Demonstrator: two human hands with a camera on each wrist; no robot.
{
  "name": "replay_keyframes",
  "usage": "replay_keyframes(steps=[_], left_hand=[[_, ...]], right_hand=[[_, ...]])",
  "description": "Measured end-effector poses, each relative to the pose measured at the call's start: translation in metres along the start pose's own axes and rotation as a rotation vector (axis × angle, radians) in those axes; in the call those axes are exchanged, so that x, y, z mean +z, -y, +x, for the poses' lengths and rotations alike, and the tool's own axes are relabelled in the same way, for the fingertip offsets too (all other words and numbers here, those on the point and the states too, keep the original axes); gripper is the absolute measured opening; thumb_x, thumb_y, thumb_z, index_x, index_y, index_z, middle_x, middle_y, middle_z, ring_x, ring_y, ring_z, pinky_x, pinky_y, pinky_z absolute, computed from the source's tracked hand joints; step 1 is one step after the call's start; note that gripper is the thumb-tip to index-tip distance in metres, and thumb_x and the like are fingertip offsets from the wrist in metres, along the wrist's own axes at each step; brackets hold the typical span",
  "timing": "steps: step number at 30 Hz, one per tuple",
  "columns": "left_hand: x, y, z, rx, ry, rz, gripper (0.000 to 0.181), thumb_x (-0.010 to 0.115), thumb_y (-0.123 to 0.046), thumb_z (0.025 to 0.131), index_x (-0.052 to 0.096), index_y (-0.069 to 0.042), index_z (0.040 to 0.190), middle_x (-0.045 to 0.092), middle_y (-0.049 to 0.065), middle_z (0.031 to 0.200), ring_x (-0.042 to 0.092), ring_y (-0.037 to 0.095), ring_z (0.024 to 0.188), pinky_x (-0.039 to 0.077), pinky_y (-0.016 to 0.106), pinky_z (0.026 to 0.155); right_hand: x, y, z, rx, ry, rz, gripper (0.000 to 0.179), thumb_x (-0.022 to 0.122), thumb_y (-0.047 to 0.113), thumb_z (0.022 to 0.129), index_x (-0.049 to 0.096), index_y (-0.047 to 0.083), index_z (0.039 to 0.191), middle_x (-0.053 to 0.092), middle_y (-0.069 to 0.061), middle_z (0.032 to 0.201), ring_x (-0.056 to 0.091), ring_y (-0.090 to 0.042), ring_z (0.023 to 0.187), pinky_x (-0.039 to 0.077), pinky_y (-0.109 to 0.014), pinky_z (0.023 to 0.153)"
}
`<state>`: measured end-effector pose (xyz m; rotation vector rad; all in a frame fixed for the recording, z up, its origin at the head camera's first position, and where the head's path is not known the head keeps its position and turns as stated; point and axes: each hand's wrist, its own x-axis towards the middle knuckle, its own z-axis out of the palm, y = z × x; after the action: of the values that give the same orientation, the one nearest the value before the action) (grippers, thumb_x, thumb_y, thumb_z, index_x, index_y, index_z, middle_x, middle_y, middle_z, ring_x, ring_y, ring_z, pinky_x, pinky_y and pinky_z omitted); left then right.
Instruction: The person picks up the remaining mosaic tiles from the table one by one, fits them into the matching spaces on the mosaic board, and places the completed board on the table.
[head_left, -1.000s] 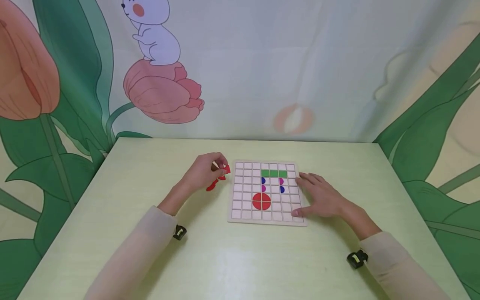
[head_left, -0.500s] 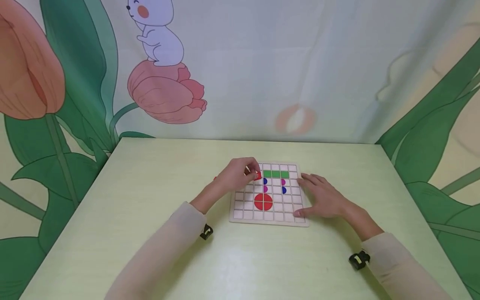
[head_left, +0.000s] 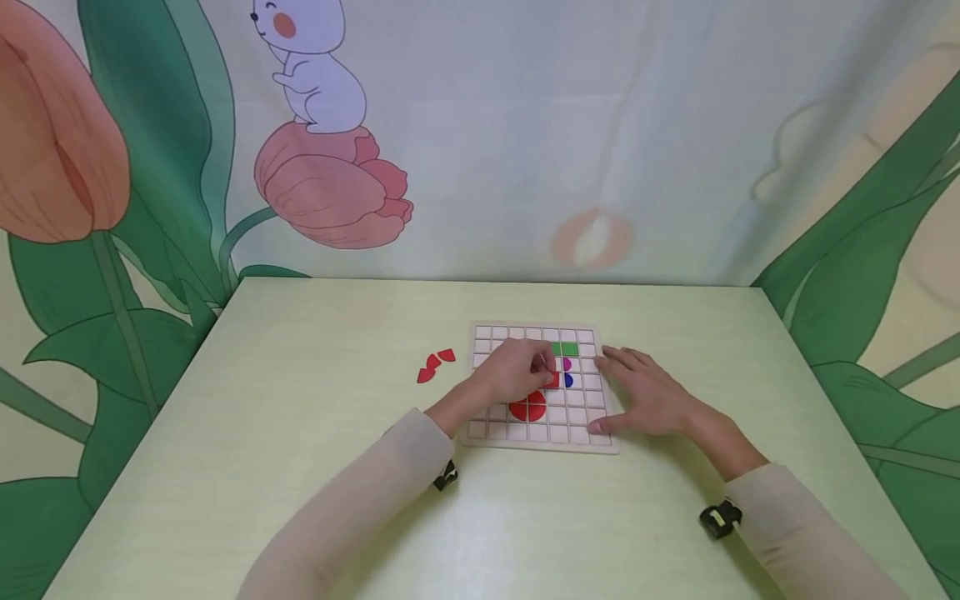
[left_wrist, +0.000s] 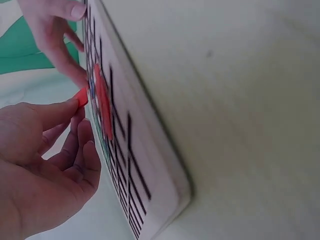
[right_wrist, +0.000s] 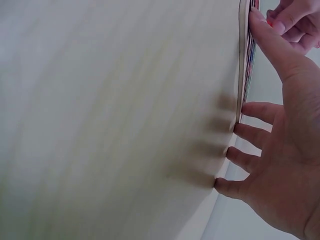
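Head view had the left hand (head_left: 517, 369) pinching a red piece (head_left: 553, 381) over the board (head_left: 558, 433); whether it touched a cell was unclear. Cells held green squares (head_left: 570, 349), half-discs (head_left: 566, 364) and red quarters (head_left: 536, 412). The right hand (head_left: 648, 393), fingers spread wide, touched the board's edge. Loose red pieces (head_left: 426, 376) lay beside the board.

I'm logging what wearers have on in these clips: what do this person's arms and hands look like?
The left sleeve and right sleeve are long, plain and pale beige. Each ends beside a small black gadget; the right one shows a yellowish mark. The left hand and right hand wear no gloves.
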<state>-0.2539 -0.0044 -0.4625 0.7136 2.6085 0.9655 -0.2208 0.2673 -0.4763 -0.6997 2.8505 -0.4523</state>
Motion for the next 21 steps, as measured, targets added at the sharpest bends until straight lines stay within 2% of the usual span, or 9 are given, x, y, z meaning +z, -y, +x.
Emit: replay_keyframes(steps=[9,16,21], left_hand=[[0.010,0.003,0.000,-0.026,0.030,0.009,0.005,0.071,-0.016,0.102,0.070,-0.019,0.106,0.066,-0.003,0.090,0.060,0.014,0.077,0.051,0.023,0.063],[0.011,0.000,0.000,0.001,0.043,0.013,0.004,0.074,-0.019,0.101,0.072,-0.017,0.105,0.066,-0.005,0.088,0.060,0.014,0.077,0.051,0.024,0.066],[0.013,-0.004,0.000,0.029,0.066,0.031,0.004,0.075,-0.018,0.101,0.073,-0.016,0.098,0.067,-0.005,0.085,0.060,0.014,0.078,0.050,0.023,0.069]], right_hand=[[0.002,0.001,0.000,-0.002,-0.001,0.001,0.114,0.080,0.074,0.078,0.042,0.004,0.161,0.031,-0.022,0.169,0.026,-0.050,0.153,0.028,-0.070,0.118],[0.001,0.001,0.000,-0.011,-0.007,0.003,0.115,0.080,0.074,0.078,0.042,0.003,0.160,0.032,-0.023,0.168,0.026,-0.050,0.153,0.028,-0.069,0.119],[0.001,-0.002,0.001,-0.021,-0.014,0.002,0.115,0.081,0.073,0.078,0.042,0.003,0.160,0.032,-0.023,0.168,0.026,-0.051,0.153,0.027,-0.068,0.120]])
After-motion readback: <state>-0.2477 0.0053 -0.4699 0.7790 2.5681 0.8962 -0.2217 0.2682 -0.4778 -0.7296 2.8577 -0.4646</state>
